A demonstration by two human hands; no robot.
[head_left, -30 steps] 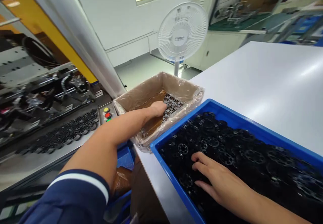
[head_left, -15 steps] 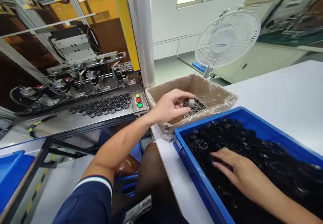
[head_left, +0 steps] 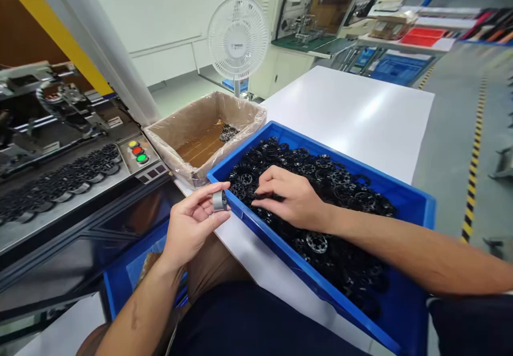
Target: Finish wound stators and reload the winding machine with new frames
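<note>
My left hand (head_left: 196,219) pinches a short grey ring with a dark inside (head_left: 219,201) between thumb and fingers, just outside the near left edge of a blue bin (head_left: 256,221). Inside that bin lies a heap of black wheel-like plastic parts (head_left: 340,178). My right hand (head_left: 290,198) reaches over the heap at the left end, its fingers curled down and drawn together. Whatever lies between those fingertips is too dark to make out. One paler spoked ring (head_left: 316,242) shows below my right wrist.
A plastic-lined carton (head_left: 188,123) with a few parts inside adjoins the bin. To the left, rows of black ringed parts (head_left: 76,179) sit on a machine ledge beside a button panel (head_left: 138,153). A white fan (head_left: 238,40) stands behind the carton; a white table (head_left: 340,110) extends beyond.
My left hand has moved from over the carton to beside the blue bin, still holding the grey ring. My right hand stays among the black parts, its fingers more curled. The view has swung right.
</note>
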